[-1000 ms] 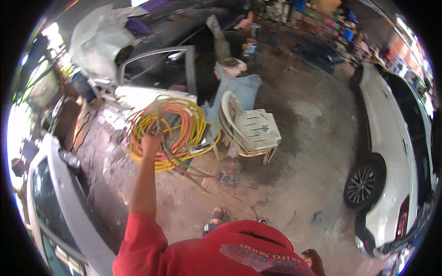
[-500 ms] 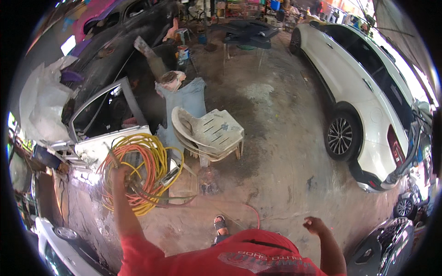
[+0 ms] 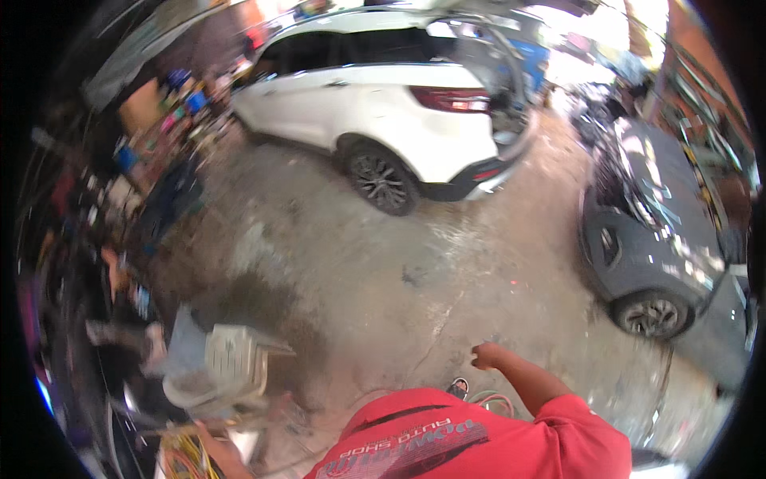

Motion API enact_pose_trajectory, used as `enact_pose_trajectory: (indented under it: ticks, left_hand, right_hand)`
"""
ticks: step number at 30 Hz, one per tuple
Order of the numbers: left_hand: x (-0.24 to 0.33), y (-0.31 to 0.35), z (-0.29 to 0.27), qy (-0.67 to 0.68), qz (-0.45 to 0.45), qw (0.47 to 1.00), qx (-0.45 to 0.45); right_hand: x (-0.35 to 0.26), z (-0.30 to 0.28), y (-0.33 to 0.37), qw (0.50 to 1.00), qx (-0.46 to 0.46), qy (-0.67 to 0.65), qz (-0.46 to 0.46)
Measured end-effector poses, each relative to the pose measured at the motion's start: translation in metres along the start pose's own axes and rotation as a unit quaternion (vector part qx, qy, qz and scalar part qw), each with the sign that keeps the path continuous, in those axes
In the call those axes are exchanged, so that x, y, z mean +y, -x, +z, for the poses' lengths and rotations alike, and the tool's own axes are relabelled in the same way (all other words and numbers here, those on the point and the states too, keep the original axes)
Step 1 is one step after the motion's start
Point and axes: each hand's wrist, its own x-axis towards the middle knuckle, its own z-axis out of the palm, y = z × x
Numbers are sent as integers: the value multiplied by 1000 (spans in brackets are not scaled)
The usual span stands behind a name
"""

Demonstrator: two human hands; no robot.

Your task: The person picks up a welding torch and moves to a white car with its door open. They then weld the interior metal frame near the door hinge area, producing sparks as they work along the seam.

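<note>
My right hand (image 3: 485, 357) hangs over the concrete floor, fingers curled in, with nothing visible in it. Down at the lower left, my left hand (image 3: 206, 435) is blurred beside the coiled yellow and orange hoses (image 3: 182, 461); its fingers cannot be made out. Just beyond the hoses stands a stack of white plastic chairs (image 3: 231, 359), with a grey-blue cloth (image 3: 183, 339) next to it. A length of pinkish hose (image 3: 501, 401) lies on the floor by my sandalled foot (image 3: 458, 388).
A white car (image 3: 375, 104) with its tailgate raised stands ahead. To the right is a dark grey car (image 3: 654, 231) with its front parts exposed. Clutter (image 3: 167, 120) lines the far left. Stained concrete floor (image 3: 383, 279) lies between.
My view has swung to the right. The hoses and chairs have shifted to the lower left of the picture, and the white car to the middle. My right hand remains curled.
</note>
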Motion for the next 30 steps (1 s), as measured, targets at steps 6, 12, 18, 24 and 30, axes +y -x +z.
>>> enact_pose_trajectory:
  ticks: [6, 12, 18, 24, 30]
  left_hand:
    - [-150, 43, 174, -131, -185, 970, -81]
    - [-222, 81, 320, -428, -348, 812, -191]
    - [-342, 144, 525, -697, -343, 438, -453]
    - [-470, 299, 770, -614, -218, 355, -670]
    - [-444, 426, 1035, -448, -115, 453, -762]
  right_hand:
    - [217, 67, 75, 975, -64, -87, 194]
    - [255, 44, 133, 927, 91, -252, 262]
    - [285, 90, 155, 916, -40, -306, 256]
    - [398, 134, 159, 845, -43, -356, 395]
    - [494, -62, 88, 855, 115, -339, 374]
